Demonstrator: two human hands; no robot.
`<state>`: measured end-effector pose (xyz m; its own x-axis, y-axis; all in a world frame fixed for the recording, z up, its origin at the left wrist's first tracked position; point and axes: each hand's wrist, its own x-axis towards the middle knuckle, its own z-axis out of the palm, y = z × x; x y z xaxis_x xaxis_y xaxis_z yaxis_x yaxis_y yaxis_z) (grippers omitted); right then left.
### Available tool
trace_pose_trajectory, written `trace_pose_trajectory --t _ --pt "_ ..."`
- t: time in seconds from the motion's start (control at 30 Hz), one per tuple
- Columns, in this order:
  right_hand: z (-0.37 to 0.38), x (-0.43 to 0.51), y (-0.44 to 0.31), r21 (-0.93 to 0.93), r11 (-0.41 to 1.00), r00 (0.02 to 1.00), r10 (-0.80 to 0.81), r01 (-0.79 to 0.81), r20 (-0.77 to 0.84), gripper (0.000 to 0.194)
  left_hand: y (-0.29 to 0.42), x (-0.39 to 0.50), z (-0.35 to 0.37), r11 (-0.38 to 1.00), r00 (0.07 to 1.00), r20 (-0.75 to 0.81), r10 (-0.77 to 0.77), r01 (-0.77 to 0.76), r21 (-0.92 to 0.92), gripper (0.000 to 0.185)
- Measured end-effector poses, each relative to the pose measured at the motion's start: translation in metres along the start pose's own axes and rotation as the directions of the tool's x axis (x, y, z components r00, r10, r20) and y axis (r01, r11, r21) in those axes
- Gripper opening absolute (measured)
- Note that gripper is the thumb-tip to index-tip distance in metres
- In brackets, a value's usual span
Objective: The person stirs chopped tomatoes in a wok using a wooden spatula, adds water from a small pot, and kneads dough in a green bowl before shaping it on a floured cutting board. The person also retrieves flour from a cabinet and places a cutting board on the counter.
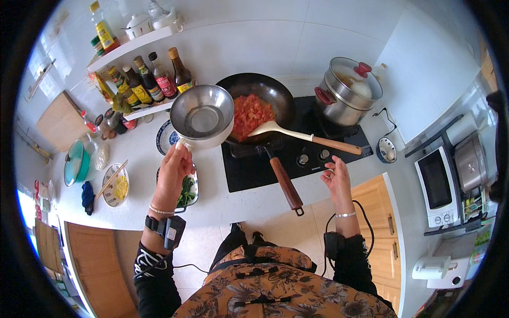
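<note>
My left hand (173, 169) grips the rim or handle of a metal bowl (203, 113), raised beside the wok and partly over its left edge. Chopped red tomatoes (252, 115) lie in the black wok (283, 93) on the hob. A spatula (296, 133) with a pale head and wooden handle rests in the wok, its handle reaching right. My right hand (337, 177) is held up near the hob's front edge, fingers apart and holding nothing, below the spatula's handle. The wok's wooden handle (286, 185) points towards me. Beneath my left hand, a dish (193, 190) holds green leaves.
A lidded steamer pot (346, 95) stands on the right burner. Sauce bottles (161, 77) line the wall shelf. At left are a bowl with yellow food (115, 185) and chopsticks (113, 179), and a teal bowl (81, 167). A small bowl (386, 150) sits right of the hob.
</note>
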<state>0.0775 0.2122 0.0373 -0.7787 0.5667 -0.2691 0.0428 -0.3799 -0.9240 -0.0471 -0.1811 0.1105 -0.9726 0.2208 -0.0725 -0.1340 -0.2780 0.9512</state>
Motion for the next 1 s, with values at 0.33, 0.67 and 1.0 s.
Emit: trace_pose_trajectory --t 0.33,0.67,1.0 --pt "-0.023 -0.017 -0.006 0.124 0.991 0.997 -0.054 0.046 0.061 0.046 -0.027 -0.077 0.026 0.999 0.998 -0.023 -0.050 0.050 -0.007 0.031" --pt "-0.008 -0.002 -0.017 0.172 0.978 0.987 -0.136 0.119 0.090 0.052 -0.018 -0.051 0.024 0.981 0.997 -0.074 -0.019 0.033 0.192 0.030" --pt "-0.020 -0.017 0.002 0.238 0.970 0.999 -0.050 0.051 -0.010 0.043 -0.012 0.039 0.018 0.815 0.991 -0.047 0.126 -0.076 0.574 0.026"
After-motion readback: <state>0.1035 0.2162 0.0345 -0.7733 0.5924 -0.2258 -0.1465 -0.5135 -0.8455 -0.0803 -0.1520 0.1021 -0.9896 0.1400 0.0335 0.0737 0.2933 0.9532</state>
